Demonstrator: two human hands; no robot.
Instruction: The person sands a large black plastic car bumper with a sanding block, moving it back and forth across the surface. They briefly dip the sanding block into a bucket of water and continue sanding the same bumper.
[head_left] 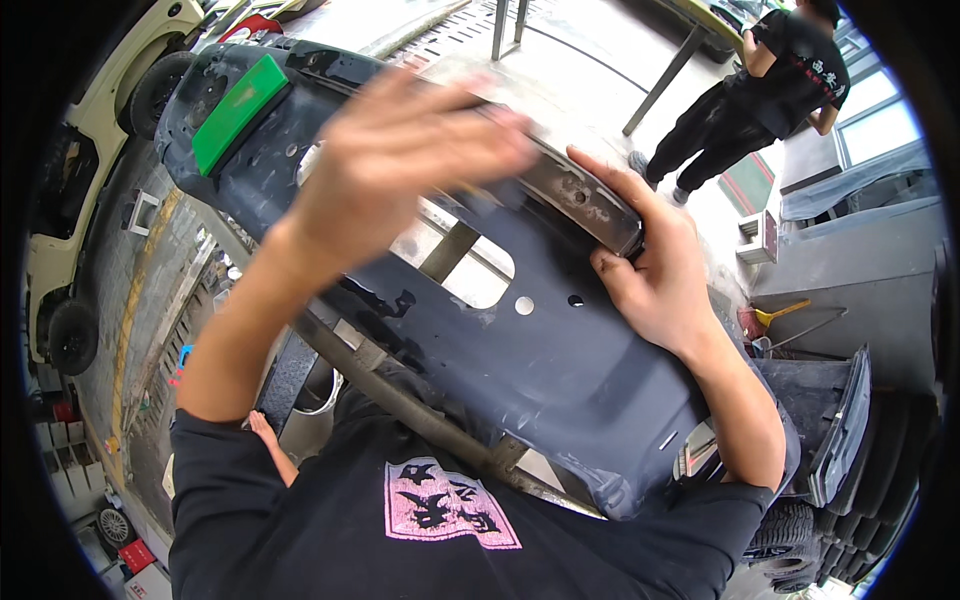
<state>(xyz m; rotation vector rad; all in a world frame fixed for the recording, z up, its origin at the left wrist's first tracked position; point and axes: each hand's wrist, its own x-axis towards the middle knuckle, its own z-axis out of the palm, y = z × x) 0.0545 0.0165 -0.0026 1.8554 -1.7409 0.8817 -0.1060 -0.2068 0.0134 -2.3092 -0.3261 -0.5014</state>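
Note:
A large dark car bumper [560, 390] lies aslant in front of me, with wet patches and cut-out openings. My right hand [655, 270] grips the near end of a dark trim strip [575, 192], thumb below and fingers over its far edge. Worn, lighter spots mark the strip's face. Over the bumper's middle, my left hand [400, 150] is smeared by motion, and whether it holds anything does not show. It covers part of the strip. A green block [240, 112] rests on the bumper's far left end.
A metal stand [400, 400] holds the bumper up. Another person [780, 85] in black stands at far right. Someone's hand [265, 430] shows at lower left. A pale car body [60, 190] stands on the left, and a yellow-handled tool [785, 312] leans at right.

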